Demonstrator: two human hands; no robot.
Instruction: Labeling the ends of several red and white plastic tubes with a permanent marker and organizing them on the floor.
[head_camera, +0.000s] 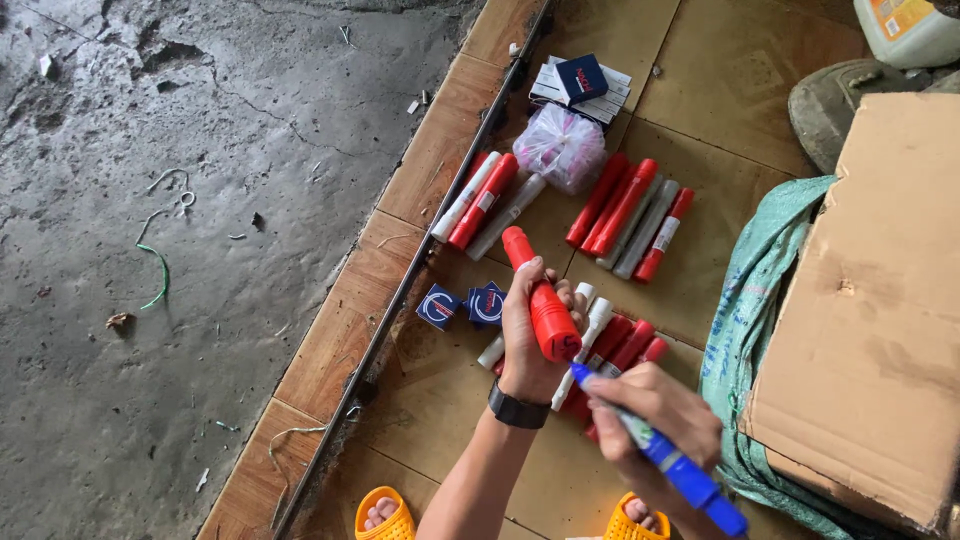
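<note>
My left hand (527, 335) grips a red cylindrical tube (540, 295), held up with its flat end toward me. My right hand (655, 415) holds a blue marker (665, 458), its tip close to the red tube's near end. A black watch sits on my left wrist. Under my hands lie several more red and white tubes (610, 345) on the tiled floor.
More red and grey tubes (632, 215) lie in two groups farther off, by a clear plastic bag (562, 145) and small blue-and-white boxes (582, 82). Two small blue boxes (462, 306) sit left. A cardboard box (880, 300) on green sacking stands right. Cracked concrete lies left.
</note>
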